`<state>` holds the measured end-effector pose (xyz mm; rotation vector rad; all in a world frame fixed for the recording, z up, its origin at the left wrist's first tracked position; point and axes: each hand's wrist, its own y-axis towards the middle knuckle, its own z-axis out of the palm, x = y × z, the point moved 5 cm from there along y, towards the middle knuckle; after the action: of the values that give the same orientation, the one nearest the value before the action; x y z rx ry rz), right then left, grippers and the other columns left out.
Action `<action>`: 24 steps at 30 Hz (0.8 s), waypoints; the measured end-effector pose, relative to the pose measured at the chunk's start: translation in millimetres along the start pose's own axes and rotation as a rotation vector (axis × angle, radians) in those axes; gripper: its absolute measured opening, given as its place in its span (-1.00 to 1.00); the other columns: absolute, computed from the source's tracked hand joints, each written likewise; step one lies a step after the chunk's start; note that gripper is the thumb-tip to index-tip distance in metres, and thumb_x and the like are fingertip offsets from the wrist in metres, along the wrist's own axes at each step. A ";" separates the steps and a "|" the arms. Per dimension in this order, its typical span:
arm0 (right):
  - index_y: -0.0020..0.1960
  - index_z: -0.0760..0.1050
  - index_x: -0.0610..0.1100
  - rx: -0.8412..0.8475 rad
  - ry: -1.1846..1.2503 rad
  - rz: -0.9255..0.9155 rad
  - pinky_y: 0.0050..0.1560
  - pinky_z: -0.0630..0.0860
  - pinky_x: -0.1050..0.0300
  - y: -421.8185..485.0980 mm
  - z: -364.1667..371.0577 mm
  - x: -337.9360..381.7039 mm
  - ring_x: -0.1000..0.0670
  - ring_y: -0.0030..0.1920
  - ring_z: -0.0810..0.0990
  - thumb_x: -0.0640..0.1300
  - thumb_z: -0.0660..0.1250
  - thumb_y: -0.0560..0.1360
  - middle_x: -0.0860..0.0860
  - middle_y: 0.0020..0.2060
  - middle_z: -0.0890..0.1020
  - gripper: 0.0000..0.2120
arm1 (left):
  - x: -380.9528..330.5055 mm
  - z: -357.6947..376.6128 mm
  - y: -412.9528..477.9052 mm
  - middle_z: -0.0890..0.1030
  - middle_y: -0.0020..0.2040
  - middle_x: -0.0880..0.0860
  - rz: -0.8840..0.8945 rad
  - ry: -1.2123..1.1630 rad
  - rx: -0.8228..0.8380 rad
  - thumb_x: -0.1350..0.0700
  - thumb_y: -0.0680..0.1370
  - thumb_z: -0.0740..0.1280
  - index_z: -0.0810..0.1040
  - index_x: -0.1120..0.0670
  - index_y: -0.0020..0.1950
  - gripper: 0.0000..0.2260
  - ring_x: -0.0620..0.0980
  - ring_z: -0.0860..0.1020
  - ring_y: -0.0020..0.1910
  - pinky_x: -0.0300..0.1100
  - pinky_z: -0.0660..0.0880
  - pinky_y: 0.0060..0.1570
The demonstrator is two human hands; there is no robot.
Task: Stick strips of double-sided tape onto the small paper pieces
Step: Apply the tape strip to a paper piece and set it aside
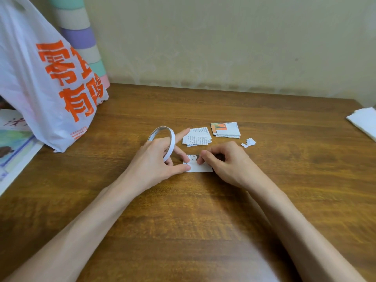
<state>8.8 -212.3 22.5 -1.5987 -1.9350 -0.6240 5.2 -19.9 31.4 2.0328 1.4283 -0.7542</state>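
Your left hand sits just left of the frame's centre, fingers curled round the tape roll. The white ring stands on edge. Your forefinger points out toward the upper right, and your thumb presses the left end of the small paper piece. That piece lies flat on the table at mid-frame, between your two hands. Your right hand is curled, its thumb and forefinger pinching the piece at its upper middle. Whether a tape end lies under them I cannot tell.

Just above the hands lie a text-printed stack and, to its right, an orange-printed stack, close but apart. A few white scraps lie right of these. A white plastic bag with orange lettering stands at the upper left.
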 end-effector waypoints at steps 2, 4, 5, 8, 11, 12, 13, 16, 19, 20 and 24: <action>-0.15 0.72 0.01 -0.013 -0.001 0.004 -0.37 0.26 0.29 -0.8 -0.5 0.9 0.19 -0.42 0.45 0.01 0.28 0.67 0.27 -0.56 0.47 -0.69 | 0.0 0.5 0.3 0.71 0.14 -0.27 0.005 0.000 0.004 0.04 0.45 0.63 0.57 -0.13 0.44 -0.42 -0.16 0.66 -0.38 -0.09 0.63 0.12; -0.16 0.72 0.02 -0.028 0.004 0.017 -0.38 0.25 0.30 -1.1 -0.9 0.6 0.18 -0.43 0.44 0.01 0.28 0.66 0.25 -0.56 0.47 -0.69 | 0.5 0.6 0.3 0.70 0.14 -0.28 0.002 -0.001 0.003 0.04 0.45 0.63 0.58 -0.13 0.43 -0.43 -0.16 0.66 -0.38 -0.08 0.64 0.10; -0.17 0.71 0.03 -0.033 0.006 0.028 -0.38 0.24 0.30 -1.1 -0.8 0.2 0.17 -0.43 0.43 0.02 0.28 0.66 0.25 -0.56 0.47 -0.69 | 0.8 0.6 0.2 0.71 0.14 -0.28 -0.001 -0.002 0.003 0.04 0.45 0.63 0.57 -0.13 0.44 -0.43 -0.15 0.66 -0.38 -0.08 0.64 0.10; -0.21 0.69 0.06 -0.041 0.006 0.055 -0.36 0.22 0.27 -0.6 0.3 0.3 0.13 -0.43 0.40 0.02 0.29 0.65 0.25 -0.56 0.47 -0.68 | 1.2 0.7 0.4 0.71 0.14 -0.27 -0.003 0.000 -0.004 0.04 0.45 0.63 0.58 -0.11 0.43 -0.44 -0.11 0.64 -0.39 -0.06 0.65 0.10; -0.23 0.69 0.07 -0.050 0.011 0.072 -0.34 0.24 0.23 -0.9 0.2 1.5 0.10 -0.41 0.37 0.02 0.29 0.64 0.25 -0.56 0.48 -0.68 | 2.1 1.9 1.7 0.72 -0.04 -0.27 0.001 0.006 -0.009 0.04 0.45 0.63 0.46 -0.21 0.52 -0.32 -0.06 0.62 -0.40 -0.08 0.66 0.09; -0.24 0.69 0.07 -0.052 0.012 0.079 -0.34 0.24 0.22 -1.1 0.3 1.6 0.10 -0.42 0.37 0.02 0.29 0.64 0.23 -0.56 0.47 -0.68 | 2.7 2.5 2.0 0.71 -0.09 -0.27 0.005 0.007 -0.007 0.04 0.45 0.63 0.44 -0.24 0.53 -0.30 -0.05 0.61 -0.40 -0.07 0.66 0.07; -0.24 0.69 0.07 -0.053 0.013 0.087 -0.35 0.25 0.23 -1.3 0.3 1.9 0.11 -0.43 0.39 0.02 0.30 0.64 0.20 -0.57 0.46 -0.68 | 3.0 2.9 2.1 0.71 -0.11 -0.28 0.012 0.004 -0.004 0.05 0.45 0.63 0.46 -0.25 0.50 -0.32 -0.03 0.60 -0.40 -0.06 0.66 0.07; -0.26 0.69 0.06 -0.050 0.024 0.117 -0.39 0.27 0.26 -1.2 0.3 2.6 0.16 -0.46 0.44 0.02 0.30 0.62 0.15 -0.59 0.47 -0.67 | 4.5 4.6 2.0 0.66 -0.12 -0.41 0.036 -0.011 0.004 0.08 0.45 0.62 0.66 -0.14 0.31 -0.56 -0.02 0.58 -0.43 -0.02 0.66 0.04; -0.27 0.69 0.05 -0.049 0.033 0.131 -0.41 0.25 0.30 -1.2 -0.3 3.4 0.18 -0.46 0.46 0.02 0.31 0.62 0.15 -0.59 0.47 -0.68 | 6.7 6.6 2.7 0.67 0.03 -0.40 0.055 -0.009 0.009 0.09 0.47 0.61 0.70 -0.05 0.25 -0.64 -0.03 0.57 -0.45 -0.04 0.67 0.02; -0.26 0.69 0.04 -0.049 0.033 0.130 -0.42 0.25 0.32 -1.2 -0.5 3.7 0.18 -0.47 0.46 0.01 0.31 0.62 0.14 -0.59 0.48 -0.68 | 6.9 7.2 3.0 0.68 0.11 -0.37 0.064 -0.008 0.010 0.09 0.48 0.60 0.70 -0.03 0.26 -0.64 -0.03 0.56 -0.45 -0.04 0.67 0.01; -0.24 0.71 0.02 -0.047 0.043 0.129 -0.44 0.30 0.34 -1.5 -1.1 5.2 0.17 -0.50 0.44 0.00 0.31 0.61 0.07 -0.61 0.47 -0.69 | 5.4 9.4 3.5 0.75 -0.11 -0.17 0.092 -0.012 0.031 0.07 0.50 0.58 0.64 -0.18 0.34 -0.57 0.03 0.56 -0.41 -0.07 0.66 0.04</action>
<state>6.7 -209.5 26.8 -1.7096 -1.7820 -0.6492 8.7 -24.0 21.4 2.0982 1.3139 -0.7523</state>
